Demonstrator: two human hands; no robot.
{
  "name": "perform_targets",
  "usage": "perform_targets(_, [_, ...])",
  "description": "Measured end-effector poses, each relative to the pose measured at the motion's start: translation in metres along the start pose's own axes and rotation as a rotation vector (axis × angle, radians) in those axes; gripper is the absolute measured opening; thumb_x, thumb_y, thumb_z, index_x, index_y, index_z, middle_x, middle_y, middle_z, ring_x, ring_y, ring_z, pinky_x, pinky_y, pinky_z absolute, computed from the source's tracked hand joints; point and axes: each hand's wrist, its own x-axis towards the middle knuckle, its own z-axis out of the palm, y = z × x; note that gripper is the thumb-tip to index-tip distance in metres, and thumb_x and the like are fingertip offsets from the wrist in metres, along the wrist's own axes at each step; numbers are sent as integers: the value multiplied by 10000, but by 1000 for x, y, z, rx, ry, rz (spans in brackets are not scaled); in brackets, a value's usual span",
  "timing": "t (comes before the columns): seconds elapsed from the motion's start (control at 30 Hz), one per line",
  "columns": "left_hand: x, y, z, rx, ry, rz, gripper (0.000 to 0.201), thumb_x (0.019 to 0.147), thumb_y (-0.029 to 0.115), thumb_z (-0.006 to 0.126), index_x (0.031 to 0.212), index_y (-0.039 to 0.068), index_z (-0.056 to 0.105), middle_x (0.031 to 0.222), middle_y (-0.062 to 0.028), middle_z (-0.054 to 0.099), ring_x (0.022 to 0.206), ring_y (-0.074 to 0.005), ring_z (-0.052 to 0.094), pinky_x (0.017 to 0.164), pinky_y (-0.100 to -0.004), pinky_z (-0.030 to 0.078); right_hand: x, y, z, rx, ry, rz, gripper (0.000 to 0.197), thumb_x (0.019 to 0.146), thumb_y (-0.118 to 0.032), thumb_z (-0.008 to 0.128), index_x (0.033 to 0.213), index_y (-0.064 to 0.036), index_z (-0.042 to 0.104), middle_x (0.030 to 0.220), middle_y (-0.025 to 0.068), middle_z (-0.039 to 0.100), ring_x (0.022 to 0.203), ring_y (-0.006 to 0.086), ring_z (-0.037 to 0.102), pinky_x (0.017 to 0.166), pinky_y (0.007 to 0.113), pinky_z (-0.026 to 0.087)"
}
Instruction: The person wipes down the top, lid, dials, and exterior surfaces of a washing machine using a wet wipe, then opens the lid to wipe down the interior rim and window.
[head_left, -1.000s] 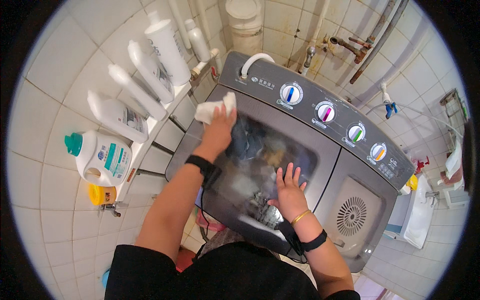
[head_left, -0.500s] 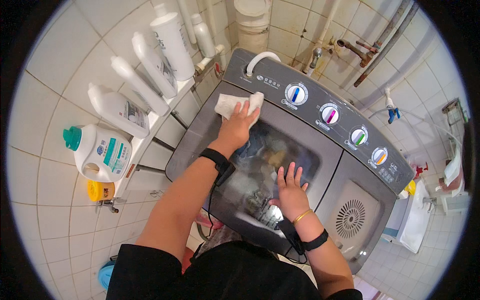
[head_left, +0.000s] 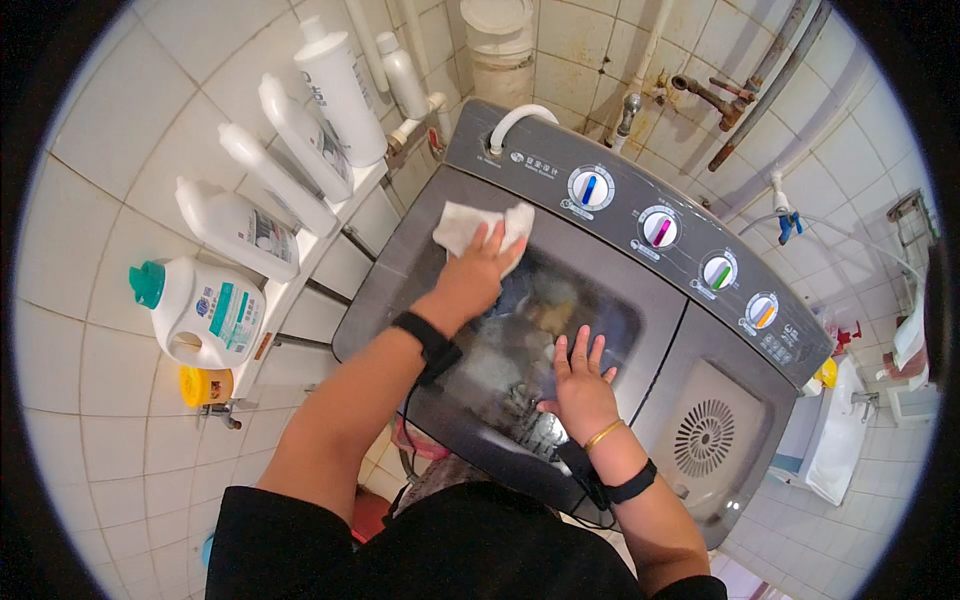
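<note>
A white cloth lies on the dark lid of a twin-tub washing machine, near its back left corner. My left hand presses down on the cloth, fingers curved over it and part of it bunched under the fingertips. My right hand rests palm down on the clear window of the lid, fingers spread, holding nothing. Through the window, blurred wet laundry shows. Both wrists wear black bands with a cable, and a gold bangle circles my right wrist.
Along the left wall a narrow white shelf carries several white bottles, a detergent jug and a yellow tub. Dials line the machine's back panel. The spin-tub lid is at right, with a sink beyond.
My left hand and the cloth have shifted slightly right and toward me over the lid. My right hand stays in place on the window.
</note>
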Motion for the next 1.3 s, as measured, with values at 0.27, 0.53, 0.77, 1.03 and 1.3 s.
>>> perform_targets(0.27, [-12,34,6,-24,-176,199,832,785,-57,546,1542,182,297,1595,-221,228,1441,-467,263,1100,-488,399,0,1,1,-2,4,11,1040,772,-326,798,1547,-7,182,1594,326,11,1463,526,89,1069,679,327])
perform_targets(0.53, [29,13,-3,-38,-175,73,798,807,-77,500,1537,179,304,1600,-202,234,1456,-447,236,1094,-490,405,0,-1,-1,-2,-5,19,1053,769,-323,800,1555,-19,169,1600,313,11,1473,502,90,1079,671,321])
perform_targets(0.77, [-16,23,-6,9,-344,332,844,769,-69,556,1539,132,275,1603,-231,194,1445,-487,238,1109,-533,375,0,1,-3,4,-8,15,1036,778,-322,791,1553,-15,174,1605,302,6,1473,507,82,1078,674,318])
perform_targets(1.03, [43,-35,6,-12,-129,112,818,820,-27,498,1558,229,256,1593,-261,201,1426,-538,225,1134,-525,334,1,0,0,15,-3,0,1029,780,-340,787,1553,-23,186,1604,306,-2,1472,514,60,1076,680,311])
perform_targets(1.3, [67,-58,20,87,-68,-80,721,893,106,476,1550,318,270,1623,-144,215,1473,-409,238,1079,-660,322,2,-7,-3,-20,-25,11,1039,779,-351,790,1554,-21,181,1601,311,-27,1466,527,47,1076,681,308])
